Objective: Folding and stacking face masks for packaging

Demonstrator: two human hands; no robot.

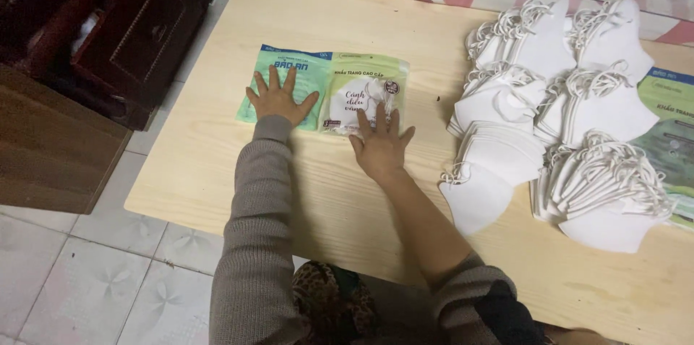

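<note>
Hands are pressing flat in the head view: the left hand [277, 101], fingers spread and gripping nothing, is lying on a green packet [283, 84] at ten o'clock on the wooden table [217, 164]; the right hand [380, 144], equally open, is resting on the lower edge of a paler green packet [363, 93] just beside it, which is showing a white mask inside. Two packets are looking filled; stacks of loose white masks [564, 113] are waiting at three o'clock. More packaging [669, 135] is running off the right edge, and dark furniture [108, 34] at eleven o'clock is hard to read.
</note>
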